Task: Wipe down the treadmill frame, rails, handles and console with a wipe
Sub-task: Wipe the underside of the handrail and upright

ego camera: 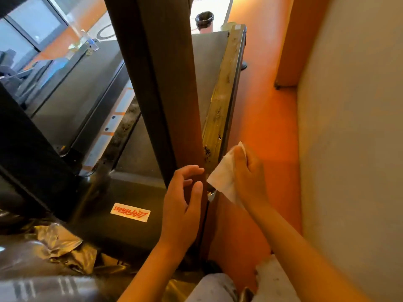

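At the treadmill upright (172,94) base, right grip (248,171) is clutching the wipe (222,179) by the grimy side rail (222,105), probably for scrubbing, left grip (183,205) hovering released, likely to brace.

A: Which markings are legible?

B: One item. A white rectangular label (130,212) carries the brand "LifeFitness" in red script lettering.

A: State its location and orientation.

B: The label lies flat on the dark treadmill base cover (139,188), near the foot of the upright (157,83). In the head view the lettering reads upside down, with the word running from right to left.
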`<control>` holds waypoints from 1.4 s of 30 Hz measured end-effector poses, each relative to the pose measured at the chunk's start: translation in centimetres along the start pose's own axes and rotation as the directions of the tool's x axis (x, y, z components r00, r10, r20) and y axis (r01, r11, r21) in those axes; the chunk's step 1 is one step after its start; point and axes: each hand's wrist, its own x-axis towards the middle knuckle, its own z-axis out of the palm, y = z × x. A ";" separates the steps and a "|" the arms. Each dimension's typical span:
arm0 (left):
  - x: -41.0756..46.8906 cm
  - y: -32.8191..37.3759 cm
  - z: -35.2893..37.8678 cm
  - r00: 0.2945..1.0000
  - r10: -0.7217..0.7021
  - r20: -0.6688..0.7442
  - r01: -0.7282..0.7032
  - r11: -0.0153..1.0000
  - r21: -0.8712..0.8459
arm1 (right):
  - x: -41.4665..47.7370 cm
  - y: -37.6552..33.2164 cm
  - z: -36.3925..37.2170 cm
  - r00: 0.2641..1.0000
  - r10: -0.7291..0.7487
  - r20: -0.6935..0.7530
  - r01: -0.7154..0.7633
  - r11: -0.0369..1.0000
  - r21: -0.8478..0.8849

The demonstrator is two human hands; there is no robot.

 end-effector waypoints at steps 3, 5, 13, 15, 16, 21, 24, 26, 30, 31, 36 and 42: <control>0.4 1.5 2.2 0.998 0.012 0.056 -0.012 1.000 0.003 | 1.4 -1.2 -4.8 0.994 -0.103 0.028 0.106 0.973 -0.206; 0.8 2.5 3.9 0.996 0.001 0.091 -0.003 1.000 0.020 | 2.7 -2.0 -7.9 0.966 -0.237 0.099 0.257 0.884 -0.391; 5.6 7.9 10.4 0.987 0.050 0.150 -0.108 0.906 0.410 | 9.2 -4.1 -16.3 0.817 -0.456 0.353 0.552 0.444 -0.706; 6.6 8.8 11.0 0.990 0.034 0.138 -0.092 0.895 0.437 | 10.4 -4.1 -17.1 0.859 -0.390 0.332 0.498 0.482 -0.721; 7.0 9.1 11.2 0.991 0.022 0.134 -0.080 0.894 0.441 | 10.8 -4.0 -17.5 0.887 -0.344 0.308 0.454 0.523 -0.721; 9.0 8.9 12.9 0.984 -0.022 0.179 -0.059 0.899 0.435 | 11.8 -3.3 -20.4 0.969 -0.145 0.201 0.243 0.706 -0.665; 11.1 8.5 15.1 0.961 -0.051 0.272 -0.078 0.893 0.443 | 12.4 -2.4 -21.4 0.981 -0.061 0.186 0.177 0.678 -0.713; 13.1 8.3 16.9 0.938 -0.056 0.342 -0.114 0.882 0.457 | 13.5 -1.8 -22.0 0.988 -0.043 0.149 0.140 0.661 -0.738; 17.7 8.1 19.2 0.910 -0.026 0.413 -0.171 0.886 0.432 | 16.8 -0.8 -22.1 0.996 -0.009 0.092 0.077 0.645 -0.760; 18.9 8.2 19.4 0.910 -0.015 0.415 -0.179 0.887 0.426 | 17.7 -0.7 -21.9 0.996 -0.014 0.093 0.081 0.638 -0.766; 30.3 6.5 20.3 0.910 0.009 0.414 -0.198 0.887 0.417 | 28.0 -0.6 -18.4 0.990 -0.030 0.135 0.122 0.648 -0.752; 45.2 7.2 21.1 0.942 0.022 0.336 -0.169 0.894 0.414 | 41.6 -2.7 -14.6 0.992 -0.089 0.095 0.130 0.642 -0.756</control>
